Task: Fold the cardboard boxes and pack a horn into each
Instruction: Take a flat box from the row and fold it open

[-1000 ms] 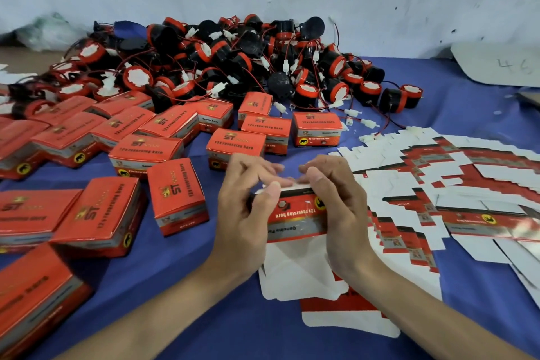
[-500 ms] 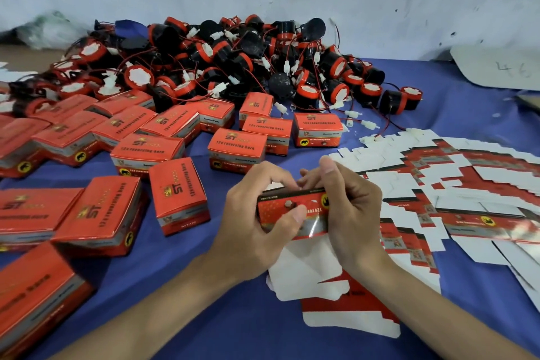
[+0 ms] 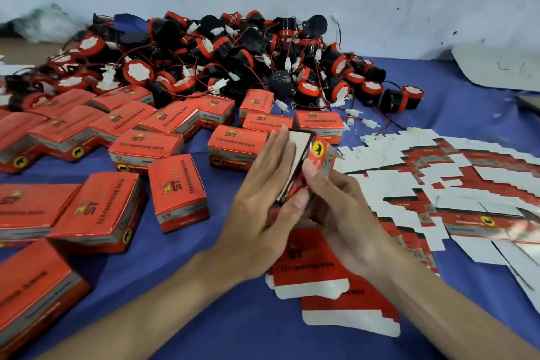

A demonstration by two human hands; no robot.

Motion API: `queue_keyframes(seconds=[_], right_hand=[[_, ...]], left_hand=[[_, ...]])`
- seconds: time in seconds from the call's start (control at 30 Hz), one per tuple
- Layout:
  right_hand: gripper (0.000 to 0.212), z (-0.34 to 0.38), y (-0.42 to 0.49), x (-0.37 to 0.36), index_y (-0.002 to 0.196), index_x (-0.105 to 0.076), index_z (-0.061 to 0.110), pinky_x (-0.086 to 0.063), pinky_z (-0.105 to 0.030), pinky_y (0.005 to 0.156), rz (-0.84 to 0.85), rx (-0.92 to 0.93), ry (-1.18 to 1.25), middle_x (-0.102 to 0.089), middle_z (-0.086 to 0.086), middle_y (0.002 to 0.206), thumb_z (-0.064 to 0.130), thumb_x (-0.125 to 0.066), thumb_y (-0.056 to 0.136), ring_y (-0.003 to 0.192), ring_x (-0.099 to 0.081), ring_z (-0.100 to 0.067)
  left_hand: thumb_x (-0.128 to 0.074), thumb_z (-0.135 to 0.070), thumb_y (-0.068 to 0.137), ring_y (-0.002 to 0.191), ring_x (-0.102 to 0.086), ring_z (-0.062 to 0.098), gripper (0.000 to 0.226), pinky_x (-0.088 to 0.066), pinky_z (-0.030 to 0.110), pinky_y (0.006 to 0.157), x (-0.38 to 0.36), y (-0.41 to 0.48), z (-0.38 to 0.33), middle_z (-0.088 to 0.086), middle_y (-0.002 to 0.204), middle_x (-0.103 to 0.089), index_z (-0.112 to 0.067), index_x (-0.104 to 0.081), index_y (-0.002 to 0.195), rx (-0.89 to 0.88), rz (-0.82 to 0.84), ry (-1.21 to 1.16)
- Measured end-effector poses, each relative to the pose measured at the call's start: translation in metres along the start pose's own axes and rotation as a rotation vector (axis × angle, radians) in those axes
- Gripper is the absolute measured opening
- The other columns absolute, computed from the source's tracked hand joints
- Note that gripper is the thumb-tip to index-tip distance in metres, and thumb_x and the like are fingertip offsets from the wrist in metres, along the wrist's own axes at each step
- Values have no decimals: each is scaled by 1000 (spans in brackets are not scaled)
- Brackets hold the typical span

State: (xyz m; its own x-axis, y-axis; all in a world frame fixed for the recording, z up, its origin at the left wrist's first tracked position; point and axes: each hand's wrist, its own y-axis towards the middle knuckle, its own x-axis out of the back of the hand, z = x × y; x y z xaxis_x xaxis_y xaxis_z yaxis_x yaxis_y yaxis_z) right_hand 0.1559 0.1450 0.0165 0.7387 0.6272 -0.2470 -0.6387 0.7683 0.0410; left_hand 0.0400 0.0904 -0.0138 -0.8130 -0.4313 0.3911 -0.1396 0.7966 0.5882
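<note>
Half a second earlier the half-folded box lay crosswise between the hands, its long axis running left to right and its red printed face towards the camera. It had since been turned: the long axis now ran from near to far, leaning slightly right, with the far end raised and the white inner flap facing left. It was held above the blue counter, near the middle, just in front of the row of finished boxes.

The left hand lay with straight fingers along the white flap, its thumb pressing the near end, so the box was pinched. The right hand gripped the red side, thumb on the upper edge.

The pile of horns sat far behind and flat blanks spread to the right.
</note>
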Motion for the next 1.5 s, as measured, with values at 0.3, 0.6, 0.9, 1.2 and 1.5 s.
queue_keyframes(seconds=[0.3, 0.6, 0.9, 1.2, 1.5], right_hand=[[12, 2, 11, 20, 82, -73, 18, -50, -23, 72, 78, 310, -679, -64, 3, 86, 21, -62, 85, 85, -63, -16], [30, 19, 25, 4, 115, -49, 2, -49, -39, 72, 600, 420, -1737, -62, -12, 97, 4, -47, 85, 73, -52, -24], [30, 47, 192, 46, 111, -63, 12, -49, -42, 91, -245, 500, -1040, -68, -11, 107, 14, -54, 83, 102, -63, -26], [72, -1, 300, 84, 139, -35, 16, -41, -47, 96, -260, -61, -1581, -45, -28, 133, 42, -68, 81, 122, -44, -43], [38, 43, 228, 92, 98, -62, 10, -41, -30, 73, -251, 286, -1383, -65, -10, 98, 34, -74, 71, 91, -57, -27]], left_hand=[[-43, -40, 92, 149, -7, 16, 84, -17, 48, 119, 5, 2, 1, 1, 162, -1, -20, 13, 150, 130, 202, -269], [-44, -46, 91, 143, -29, 17, 72, -30, 49, 114, 17, 16, 18, 2, 157, -25, -53, 7, 141, 137, -59, -36], [-44, 0, 89, 136, -33, 6, 78, -35, 36, 112, 22, 26, 42, -5, 151, -30, -31, -7, 150, 409, -361, 22], [-49, -8, 84, 128, -40, -1, 81, -38, 20, 102, 20, 24, 46, -14, 145, -38, -46, -12, 144, 402, -354, -57], [-48, -4, 86, 114, -31, -23, 76, -23, -8, 85, 16, 24, 45, -18, 140, -31, -27, -14, 150, 412, -378, 34]])
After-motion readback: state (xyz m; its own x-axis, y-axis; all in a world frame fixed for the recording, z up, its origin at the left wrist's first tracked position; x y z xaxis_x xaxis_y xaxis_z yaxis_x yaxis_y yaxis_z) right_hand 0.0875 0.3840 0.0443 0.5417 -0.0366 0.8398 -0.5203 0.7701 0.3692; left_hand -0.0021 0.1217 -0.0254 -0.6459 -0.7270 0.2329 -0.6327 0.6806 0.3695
